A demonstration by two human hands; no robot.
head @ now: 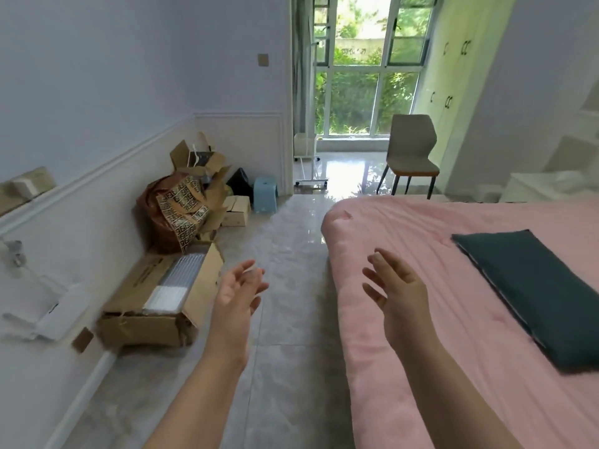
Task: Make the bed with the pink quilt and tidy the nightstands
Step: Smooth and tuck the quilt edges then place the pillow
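Note:
The pink quilt [431,254] lies spread flat over the bed on the right, its edge draped down the near side. A dark green pillow [531,293] rests on top of it at the right. My left hand [238,296] hovers over the floor beside the bed, fingers apart and holding nothing. My right hand [397,290] is raised above the quilt's left edge, also spread and holding nothing. A white nightstand [534,187] shows partly beyond the far side of the bed.
Cardboard boxes [162,293] and a patterned brown bag [175,212] are piled along the left wall. A blue stool [265,192] stands past them. A grey chair [410,150] and a white rolling rack [306,157] stand by the window. Grey tiled floor [291,241] runs between the bed and the boxes.

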